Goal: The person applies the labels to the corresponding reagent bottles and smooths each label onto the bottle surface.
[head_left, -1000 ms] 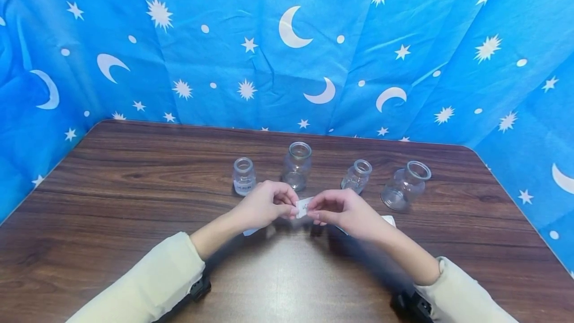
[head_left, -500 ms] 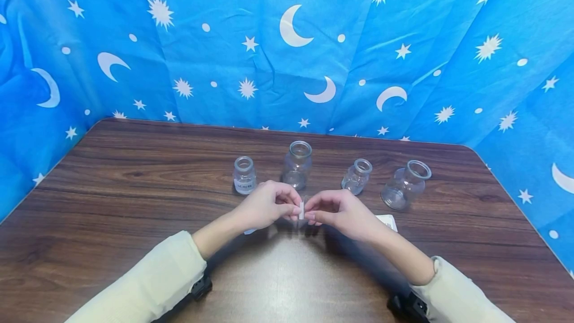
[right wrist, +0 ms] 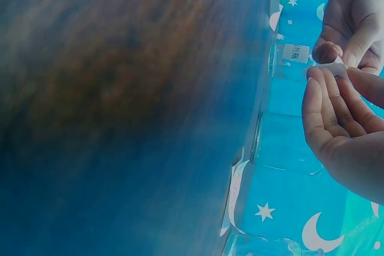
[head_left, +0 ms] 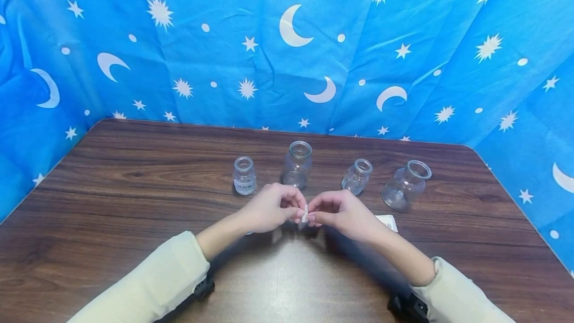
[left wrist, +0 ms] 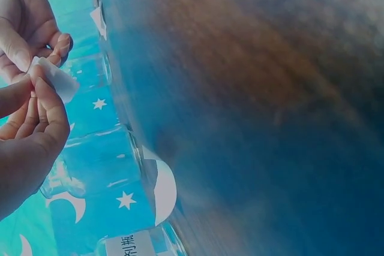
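Observation:
Between the two hands, in the middle of the head view, is a small white paper label, turned nearly edge-on. My left hand pinches it between thumb and fingers. From the other side, the thumb and fingers of my right hand pinch it too. The wrist views show the white label slightly bent at the fingertips. Behind the left hand stands a small glass jar bearing a printed white label. A larger clear jar is just beyond the hands, its base partly hidden.
Behind the right hand stand a small clear jar and a larger clear jar. A white printed sheet lies partly under the right forearm. The wooden table ends at a blue curtain with stars and moons.
The label, whose printed face showed a second ago, has turned edge-on to the head camera. My left hand has shifted slightly right, closer to the right hand, which has barely moved.

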{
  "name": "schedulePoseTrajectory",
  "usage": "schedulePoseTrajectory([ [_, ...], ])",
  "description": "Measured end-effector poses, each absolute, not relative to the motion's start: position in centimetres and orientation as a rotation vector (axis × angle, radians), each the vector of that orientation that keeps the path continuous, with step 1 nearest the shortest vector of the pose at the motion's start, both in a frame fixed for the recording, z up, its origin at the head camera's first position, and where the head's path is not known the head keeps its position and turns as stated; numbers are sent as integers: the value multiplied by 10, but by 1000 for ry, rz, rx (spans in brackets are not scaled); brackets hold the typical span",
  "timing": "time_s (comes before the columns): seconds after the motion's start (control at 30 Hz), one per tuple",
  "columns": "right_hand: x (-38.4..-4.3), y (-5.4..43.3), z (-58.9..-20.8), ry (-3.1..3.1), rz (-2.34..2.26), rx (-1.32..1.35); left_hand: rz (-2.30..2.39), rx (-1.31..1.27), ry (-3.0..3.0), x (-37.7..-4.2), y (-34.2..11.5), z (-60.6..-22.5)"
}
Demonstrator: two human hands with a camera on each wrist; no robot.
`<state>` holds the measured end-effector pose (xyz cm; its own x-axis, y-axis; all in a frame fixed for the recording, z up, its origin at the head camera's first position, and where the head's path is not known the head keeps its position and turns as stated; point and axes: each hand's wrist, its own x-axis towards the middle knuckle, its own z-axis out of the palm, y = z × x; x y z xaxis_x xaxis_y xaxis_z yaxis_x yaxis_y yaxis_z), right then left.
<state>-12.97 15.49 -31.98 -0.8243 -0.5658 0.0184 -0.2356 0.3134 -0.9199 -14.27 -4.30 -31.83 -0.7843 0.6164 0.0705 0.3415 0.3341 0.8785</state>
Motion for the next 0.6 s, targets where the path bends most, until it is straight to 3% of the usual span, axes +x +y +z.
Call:
schedulePoseTrajectory([
  [0.6,-135,161,-318,2182,-1508,-816,1461,850,2234,-142,-42,-315],
])
